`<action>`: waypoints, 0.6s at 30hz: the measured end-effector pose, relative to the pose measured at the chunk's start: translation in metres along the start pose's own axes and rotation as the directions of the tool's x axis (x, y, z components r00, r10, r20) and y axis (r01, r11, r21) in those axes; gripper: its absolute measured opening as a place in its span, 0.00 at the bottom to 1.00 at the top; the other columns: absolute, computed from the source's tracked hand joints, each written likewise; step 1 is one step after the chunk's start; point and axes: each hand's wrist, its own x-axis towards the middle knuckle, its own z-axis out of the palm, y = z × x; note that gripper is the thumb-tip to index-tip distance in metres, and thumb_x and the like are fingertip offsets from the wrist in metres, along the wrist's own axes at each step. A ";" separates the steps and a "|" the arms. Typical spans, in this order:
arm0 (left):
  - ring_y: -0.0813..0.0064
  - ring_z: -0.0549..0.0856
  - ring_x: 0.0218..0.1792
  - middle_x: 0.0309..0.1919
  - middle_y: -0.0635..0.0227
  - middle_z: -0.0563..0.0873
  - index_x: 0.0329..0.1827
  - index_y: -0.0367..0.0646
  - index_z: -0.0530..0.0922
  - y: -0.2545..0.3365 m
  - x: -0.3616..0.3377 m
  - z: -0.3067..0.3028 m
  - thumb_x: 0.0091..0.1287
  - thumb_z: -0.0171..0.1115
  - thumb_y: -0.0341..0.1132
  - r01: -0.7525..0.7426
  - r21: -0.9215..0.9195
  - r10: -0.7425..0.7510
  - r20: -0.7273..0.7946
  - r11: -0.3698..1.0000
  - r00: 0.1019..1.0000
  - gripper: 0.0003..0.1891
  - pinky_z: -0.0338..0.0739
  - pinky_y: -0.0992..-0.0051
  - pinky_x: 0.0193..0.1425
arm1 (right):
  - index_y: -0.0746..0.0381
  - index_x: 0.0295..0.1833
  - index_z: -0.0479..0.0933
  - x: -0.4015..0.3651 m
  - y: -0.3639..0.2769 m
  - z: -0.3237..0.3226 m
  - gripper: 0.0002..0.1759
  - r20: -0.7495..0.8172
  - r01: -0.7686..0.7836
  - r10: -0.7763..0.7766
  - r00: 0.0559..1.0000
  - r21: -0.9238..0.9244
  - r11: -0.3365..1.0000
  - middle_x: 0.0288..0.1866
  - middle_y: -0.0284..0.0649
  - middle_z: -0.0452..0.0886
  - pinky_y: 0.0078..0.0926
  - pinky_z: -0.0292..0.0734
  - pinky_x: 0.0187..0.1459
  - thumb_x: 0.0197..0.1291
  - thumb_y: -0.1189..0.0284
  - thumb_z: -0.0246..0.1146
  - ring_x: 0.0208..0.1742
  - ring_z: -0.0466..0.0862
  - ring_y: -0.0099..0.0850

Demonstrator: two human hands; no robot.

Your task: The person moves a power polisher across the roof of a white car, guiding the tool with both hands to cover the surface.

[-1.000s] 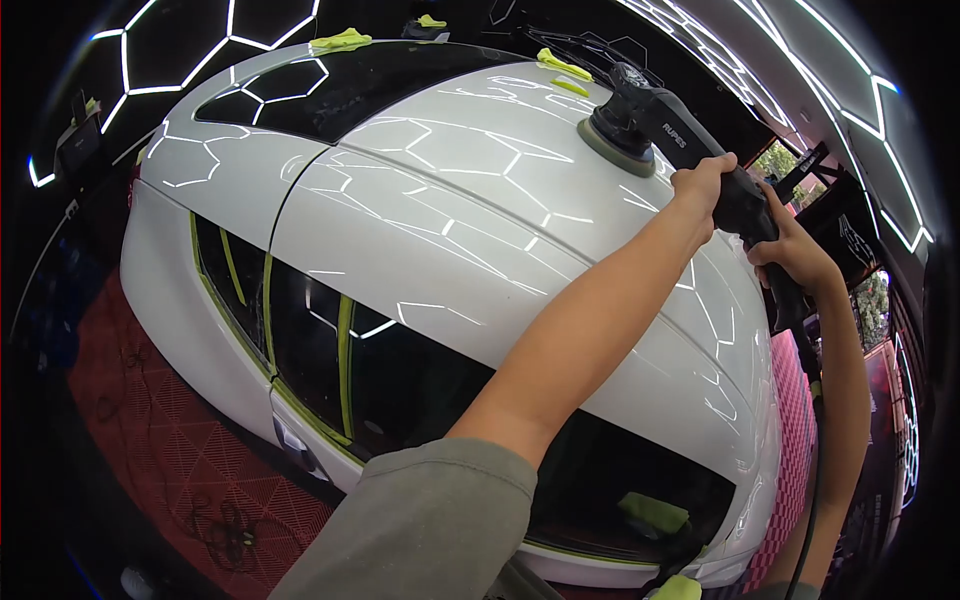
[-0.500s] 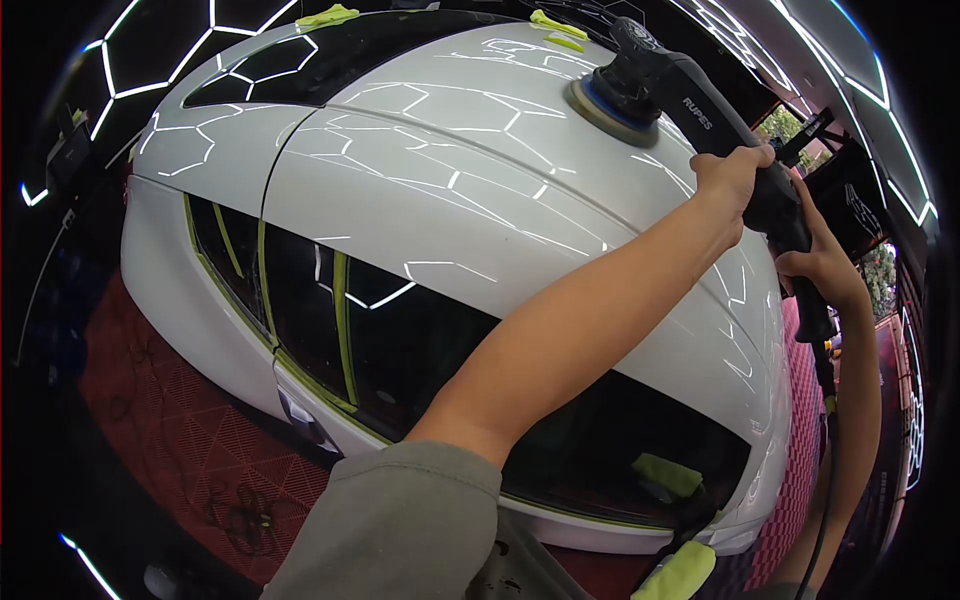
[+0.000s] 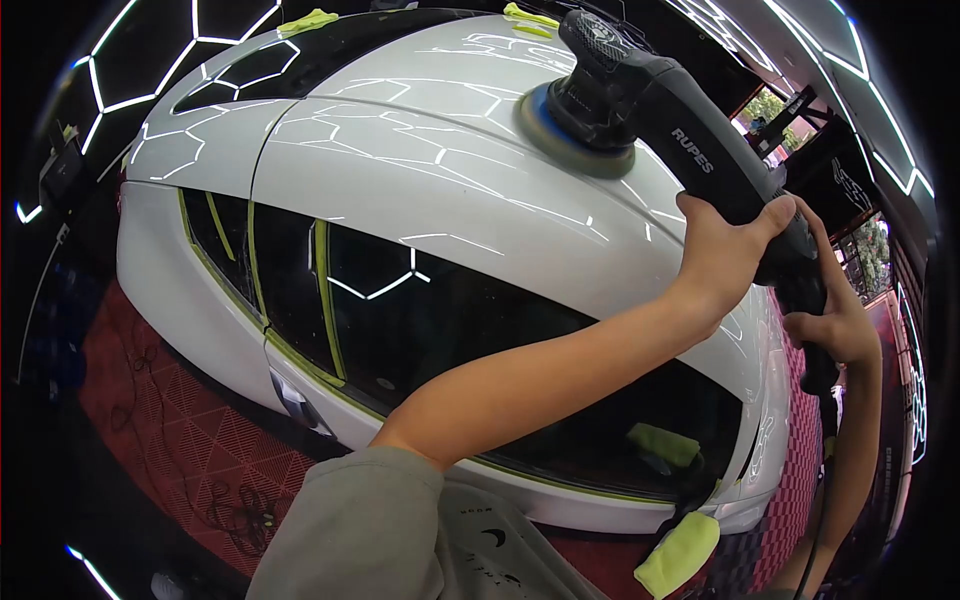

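A black polisher [image 3: 665, 115] marked RUPES is held by both of my hands over the white car roof [image 3: 400, 150]. Its round pad [image 3: 575, 145], blue and dark-edged, rests against the roof paint. My left hand [image 3: 722, 245] wraps around the middle of the body, thumb on the near side. Further back, my right hand [image 3: 840, 315] grips the rear handle, and part of those fingers is hidden behind the tool. From the handle's end a black cord hangs down beside my right forearm.
Yellow-green tape [image 3: 328, 300] edges the dark side windows. A yellow-green cloth [image 3: 677, 555] covers the side mirror; others [image 3: 308, 20] lie on the car's far side. Cables [image 3: 245, 515] are coiled on the red floor tiles [image 3: 190, 430]. Hexagonal lights reflect in the paint.
The polisher has come nearer to me and slightly left across the roof, both hands moving with it. My left elbow is more bent, and the camera view has shifted a little.
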 end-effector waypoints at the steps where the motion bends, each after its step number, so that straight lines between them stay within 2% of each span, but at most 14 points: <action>1: 0.67 0.79 0.60 0.57 0.53 0.75 0.63 0.32 0.56 -0.003 -0.005 0.003 0.66 0.76 0.47 -0.014 0.004 0.014 -0.009 1.000 1.000 0.40 0.75 0.70 0.67 | 0.56 0.85 0.49 -0.003 0.010 -0.004 0.64 0.011 0.074 -0.074 0.997 -0.020 0.997 0.56 0.46 0.78 0.23 0.79 0.30 0.32 0.84 0.61 0.28 0.81 0.26; 3: 0.68 0.78 0.61 0.58 0.52 0.75 0.63 0.30 0.56 -0.004 -0.011 0.005 0.66 0.76 0.48 -0.045 0.002 0.045 0.015 0.999 0.999 0.41 0.74 0.70 0.68 | 0.56 0.85 0.49 -0.006 0.016 -0.008 0.65 0.032 0.207 -0.205 0.978 -0.092 0.974 0.57 0.46 0.77 0.24 0.80 0.34 0.31 0.85 0.61 0.32 0.82 0.27; 4: 0.68 0.78 0.61 0.58 0.52 0.75 0.63 0.30 0.56 -0.005 -0.011 0.006 0.66 0.76 0.48 -0.041 0.001 0.041 0.019 0.999 0.999 0.41 0.74 0.70 0.68 | 0.56 0.85 0.49 -0.007 0.014 -0.008 0.65 0.027 0.203 -0.201 0.979 -0.092 0.975 0.57 0.46 0.77 0.24 0.80 0.34 0.31 0.85 0.61 0.32 0.82 0.27; 6: 0.67 0.78 0.61 0.58 0.52 0.75 0.62 0.30 0.56 -0.005 -0.009 0.007 0.65 0.76 0.48 -0.016 -0.017 0.016 0.010 1.000 1.000 0.41 0.74 0.70 0.68 | 0.58 0.85 0.48 -0.008 0.004 -0.008 0.67 0.027 0.018 -0.017 0.999 -0.025 1.000 0.65 0.43 0.75 0.20 0.79 0.35 0.30 0.82 0.63 0.33 0.82 0.23; 7: 0.67 0.78 0.61 0.58 0.52 0.75 0.62 0.30 0.56 -0.003 -0.006 0.008 0.65 0.76 0.48 -0.014 -0.015 0.014 0.011 1.000 1.000 0.41 0.74 0.70 0.68 | 0.58 0.85 0.48 -0.006 0.004 -0.009 0.67 0.026 0.017 -0.016 1.000 -0.022 1.000 0.65 0.43 0.75 0.20 0.79 0.35 0.30 0.82 0.63 0.33 0.82 0.23; 9: 0.69 0.82 0.57 0.55 0.51 0.77 0.59 0.32 0.57 0.005 0.004 0.008 0.67 0.74 0.45 0.053 0.064 -0.049 -0.065 0.997 0.997 0.36 0.76 0.72 0.65 | 0.56 0.85 0.48 0.004 0.004 -0.010 0.63 0.025 0.026 -0.026 0.999 0.012 1.000 0.55 0.49 0.78 0.25 0.80 0.26 0.35 0.85 0.61 0.24 0.81 0.26; 10: 0.69 0.82 0.57 0.55 0.51 0.77 0.59 0.32 0.57 0.007 0.011 0.007 0.67 0.74 0.45 0.046 0.068 -0.042 -0.065 0.997 0.997 0.36 0.76 0.72 0.65 | 0.56 0.85 0.48 0.010 0.006 -0.012 0.63 0.025 0.034 -0.034 0.999 0.013 0.999 0.55 0.49 0.78 0.25 0.80 0.26 0.35 0.85 0.61 0.24 0.81 0.26; 12: 0.67 0.82 0.56 0.54 0.51 0.77 0.59 0.32 0.55 0.007 0.029 0.001 0.65 0.75 0.43 0.101 -0.036 -0.101 -0.002 0.994 0.995 0.37 0.76 0.71 0.64 | 0.56 0.85 0.47 0.023 0.012 -0.016 0.62 0.065 0.011 -0.013 0.998 0.024 1.000 0.50 0.49 0.80 0.25 0.79 0.22 0.37 0.85 0.61 0.20 0.80 0.26; 13: 0.65 0.83 0.55 0.53 0.50 0.77 0.61 0.32 0.54 0.005 0.041 -0.002 0.63 0.76 0.41 0.117 -0.043 -0.117 -0.012 0.992 0.993 0.39 0.78 0.70 0.63 | 0.54 0.85 0.47 0.030 0.017 -0.016 0.62 0.047 0.039 -0.040 0.998 0.021 0.999 0.43 0.45 0.80 0.25 0.79 0.22 0.39 0.85 0.61 0.20 0.79 0.27; 17: 0.63 0.84 0.52 0.53 0.48 0.77 0.62 0.32 0.54 -0.001 0.082 -0.009 0.62 0.76 0.41 0.149 -0.058 -0.148 0.030 0.987 0.989 0.40 0.81 0.67 0.60 | 0.53 0.85 0.47 0.058 0.027 -0.029 0.62 0.024 0.045 -0.044 0.999 -0.032 0.998 0.39 0.42 0.78 0.26 0.78 0.22 0.40 0.84 0.62 0.20 0.78 0.27; 18: 0.62 0.86 0.50 0.51 0.50 0.80 0.62 0.30 0.60 -0.002 0.092 -0.008 0.63 0.74 0.41 0.156 -0.065 -0.156 0.011 0.986 0.988 0.36 0.82 0.62 0.60 | 0.53 0.85 0.47 0.064 0.026 -0.031 0.62 0.034 0.003 -0.002 0.999 -0.018 1.000 0.37 0.41 0.78 0.26 0.78 0.23 0.40 0.83 0.63 0.21 0.79 0.27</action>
